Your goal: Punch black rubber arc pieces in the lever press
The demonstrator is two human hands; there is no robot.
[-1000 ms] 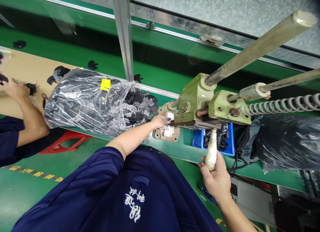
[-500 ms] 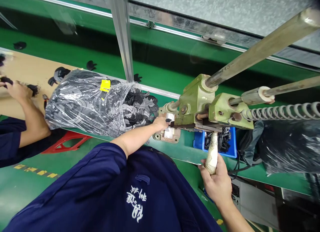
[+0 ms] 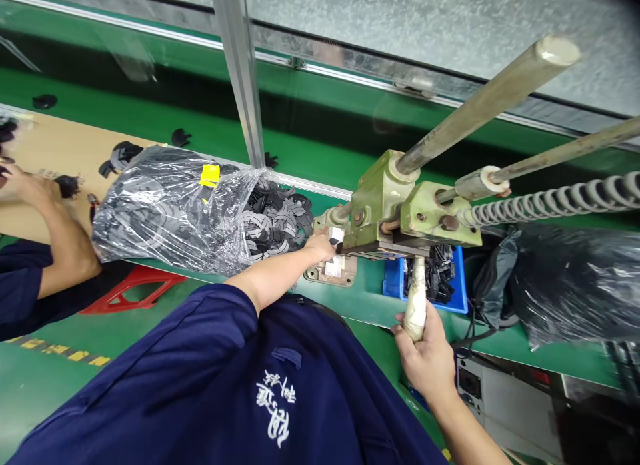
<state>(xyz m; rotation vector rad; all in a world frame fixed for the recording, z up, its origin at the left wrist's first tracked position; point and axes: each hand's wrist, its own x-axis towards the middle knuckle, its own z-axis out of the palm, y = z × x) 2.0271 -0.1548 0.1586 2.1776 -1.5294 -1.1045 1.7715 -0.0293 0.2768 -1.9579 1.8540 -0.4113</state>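
A green hand press (image 3: 375, 198) stands on the bench in front of me. My right hand (image 3: 429, 358) is wrapped round its pale, tape-covered lever handle (image 3: 416, 298), which points down toward me. At the press base (image 3: 345, 271), my left hand (image 3: 320, 247) is closed in a pinch on a small black part (image 3: 333, 241) directly under the press head. The fingertips partly hide that part. Close to my left wrist, grey and black curved pieces (image 3: 275, 221) spill from the mouth of a clear plastic bag (image 3: 165, 211).
Behind the lever stands a blue bin (image 3: 463, 285) of black parts. Farther right lies a black plastic bag (image 3: 565, 285). A co-worker's hand (image 3: 25, 185) works over a tan board (image 3: 75, 141) at the left. A metal post (image 3: 240, 78) rises behind the clear bag.
The press head, lever handle and my right hand appear slightly farther left in view, and the view itself has shifted a little. My left hand stays at the press base.
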